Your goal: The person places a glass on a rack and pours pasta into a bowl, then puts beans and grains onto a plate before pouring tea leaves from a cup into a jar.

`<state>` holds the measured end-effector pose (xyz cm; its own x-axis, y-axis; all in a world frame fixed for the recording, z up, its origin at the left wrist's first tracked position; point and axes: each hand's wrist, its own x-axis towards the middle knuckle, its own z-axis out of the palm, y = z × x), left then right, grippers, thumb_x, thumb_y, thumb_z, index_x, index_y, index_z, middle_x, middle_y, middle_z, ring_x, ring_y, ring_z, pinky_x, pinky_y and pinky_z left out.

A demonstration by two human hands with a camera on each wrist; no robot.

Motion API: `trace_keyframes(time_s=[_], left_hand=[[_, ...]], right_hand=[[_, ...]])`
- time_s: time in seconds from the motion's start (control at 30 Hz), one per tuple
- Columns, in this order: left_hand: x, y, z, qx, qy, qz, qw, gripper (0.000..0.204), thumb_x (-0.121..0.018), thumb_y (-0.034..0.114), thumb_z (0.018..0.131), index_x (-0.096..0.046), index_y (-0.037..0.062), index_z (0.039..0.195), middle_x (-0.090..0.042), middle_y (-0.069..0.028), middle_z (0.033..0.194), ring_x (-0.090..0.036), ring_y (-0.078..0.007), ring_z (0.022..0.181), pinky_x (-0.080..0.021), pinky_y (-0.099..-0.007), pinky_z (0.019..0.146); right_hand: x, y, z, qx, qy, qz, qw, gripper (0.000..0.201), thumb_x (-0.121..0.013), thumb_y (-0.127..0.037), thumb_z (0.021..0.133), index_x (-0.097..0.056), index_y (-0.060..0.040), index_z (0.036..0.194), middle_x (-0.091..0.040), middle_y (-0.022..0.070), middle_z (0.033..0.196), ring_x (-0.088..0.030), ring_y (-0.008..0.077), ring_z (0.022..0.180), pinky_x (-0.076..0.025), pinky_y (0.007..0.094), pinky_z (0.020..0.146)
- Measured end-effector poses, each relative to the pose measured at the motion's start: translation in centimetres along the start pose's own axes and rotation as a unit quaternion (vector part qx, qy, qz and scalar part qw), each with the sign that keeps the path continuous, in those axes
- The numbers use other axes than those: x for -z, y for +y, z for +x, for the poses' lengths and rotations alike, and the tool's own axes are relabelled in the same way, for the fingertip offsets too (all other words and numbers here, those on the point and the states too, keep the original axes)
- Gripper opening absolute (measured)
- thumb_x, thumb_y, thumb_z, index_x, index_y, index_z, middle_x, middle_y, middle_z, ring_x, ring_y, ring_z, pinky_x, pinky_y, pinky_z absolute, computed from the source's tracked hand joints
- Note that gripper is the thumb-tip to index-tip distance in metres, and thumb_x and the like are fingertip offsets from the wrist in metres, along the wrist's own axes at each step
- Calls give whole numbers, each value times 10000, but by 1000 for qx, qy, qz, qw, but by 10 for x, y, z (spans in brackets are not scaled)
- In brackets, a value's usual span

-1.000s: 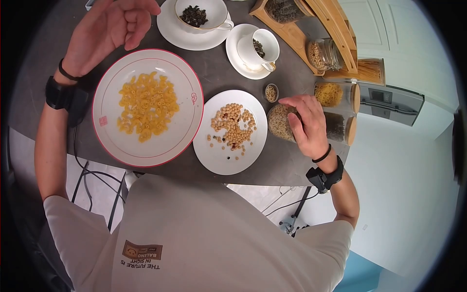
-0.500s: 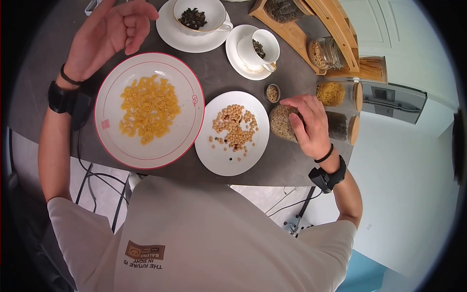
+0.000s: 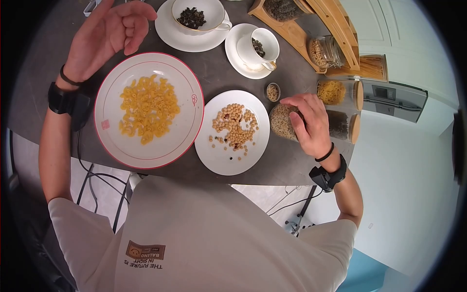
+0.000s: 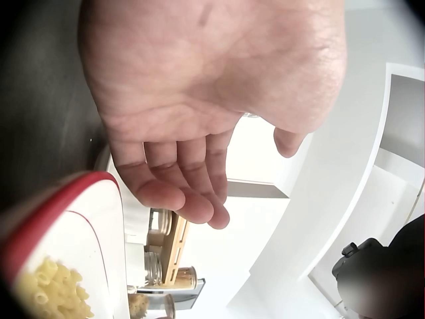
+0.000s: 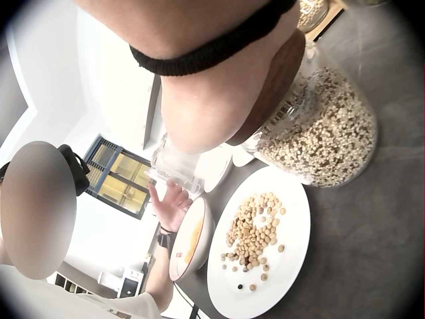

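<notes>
Right hand [image 3: 309,127] rests on top of a glass grain jar [image 3: 282,122], fingers curled over its dark wooden lid [image 5: 273,86]; the grip is closed on the lid, the jar standing upright on the dark bench [image 3: 219,73], just beside the white plate of chickpeas [image 3: 232,132]. Left hand [image 3: 108,34] hangs above the bench beyond the red-rimmed plate of macaroni [image 3: 148,109], palm turned up, fingers loosely bent, holding nothing.

Step in hand, as judged: seizing the lid of the grain jar, either to lift it off or to seat it. The wrist view shows the lid [image 5: 273,86] flush on the jar mouth, not tilted. The next move likely calls for a firm hold on the lid and a straight lift, with the jar body steadied; the free left hand is well apart from it.

Around: a small dish of grain [image 3: 272,92] just beyond the jar; two cups on saucers, one with dark dried bits [image 3: 193,17], one nearly bare [image 3: 260,46]; a wooden rack [image 3: 311,34] holding further jars; two lidded jars [image 3: 340,109] lying close behind the right hand. Those jars and the small dish crowd the grain jar, leaving little room to swing an elbow or set the lid down.
</notes>
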<state>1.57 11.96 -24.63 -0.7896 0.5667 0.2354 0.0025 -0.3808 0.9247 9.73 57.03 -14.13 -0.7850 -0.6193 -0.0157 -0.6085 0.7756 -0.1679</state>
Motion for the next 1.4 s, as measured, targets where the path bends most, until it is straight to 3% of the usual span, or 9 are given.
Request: trace_keyframes(time_s=[0.47,0.57,1.4], left_hand=[[-1,-1,0,-2,2,-7,1000,748,-229,630,1059,-566,-18,1223,-547,-21,717,-450,-104,619,-354,-247,602],[0,-1,0,-2,1,-9,1000,746,-231,629,1059,-566,-18,1220,-546,-22,717,-450,-104,619,-354,-246,605],[0,-1,-1,4,3,-2,1000,755,-222,634,1058,-567,-18,1221,-548,-21,718,-447,-104,631,-354,-246,615]], right_hand=[[0,0,0,2,2,5,1000,244,-542,-161,938,-679,-43,1103,-643,128,1020,-584,328,948,-457,412,862],[-2,3,-1,4,17,12,1000,232,-617,-142,889,-699,-84,1097,-650,101,1018,-605,301,949,-442,400,829],[-3,4,-2,1,20,11,1000,228,-615,-144,885,-707,-85,1086,-650,102,1007,-606,300,939,-446,400,829]])
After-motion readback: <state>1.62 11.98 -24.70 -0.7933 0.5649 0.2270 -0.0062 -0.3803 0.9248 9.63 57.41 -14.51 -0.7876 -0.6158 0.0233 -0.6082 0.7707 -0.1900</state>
